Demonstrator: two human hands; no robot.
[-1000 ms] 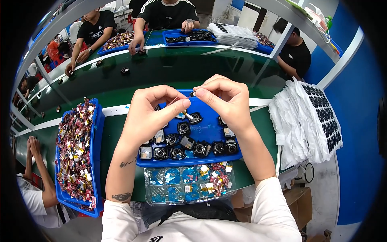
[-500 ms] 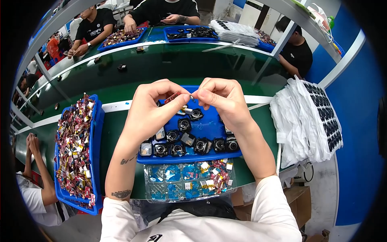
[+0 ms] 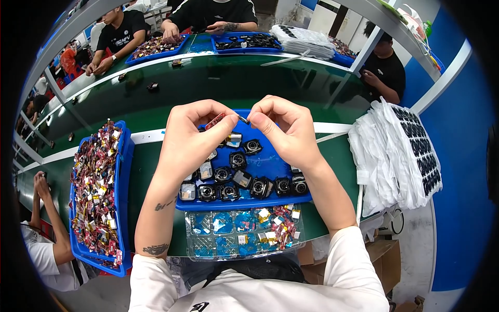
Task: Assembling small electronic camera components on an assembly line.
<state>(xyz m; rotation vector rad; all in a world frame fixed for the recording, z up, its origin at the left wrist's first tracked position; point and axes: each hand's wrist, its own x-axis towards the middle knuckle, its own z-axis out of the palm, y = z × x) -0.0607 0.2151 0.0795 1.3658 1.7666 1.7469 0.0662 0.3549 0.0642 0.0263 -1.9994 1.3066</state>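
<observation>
My left hand [image 3: 193,132] pinches a small red circuit board [image 3: 214,121] between thumb and fingers, above the blue tray. Facing it, my right hand [image 3: 289,132] is closed at the fingertips on one end of a small dark and silver part [image 3: 243,119]. That part spans the gap between both hands; whether it is joined to the board is hidden by my left fingers. Below, the blue tray [image 3: 267,167] holds several black watch-shaped cases [image 3: 237,160], some with round faces up, others showing grey, flat rectangular pieces.
A clear compartment tray [image 3: 195,244] with blue film and red boards lies nearest me. To the left stands a long blue bin [image 3: 126,208] heaped with boards. Stacked white-wrapped trays [image 3: 377,156] stand right. Beyond runs a green conveyor [image 3: 218,86], co-workers around it.
My fingertips have drawn slightly apart, exposing more of the small part between them. Pieces on the conveyor have shifted left. The person at the far right has raised a hand.
</observation>
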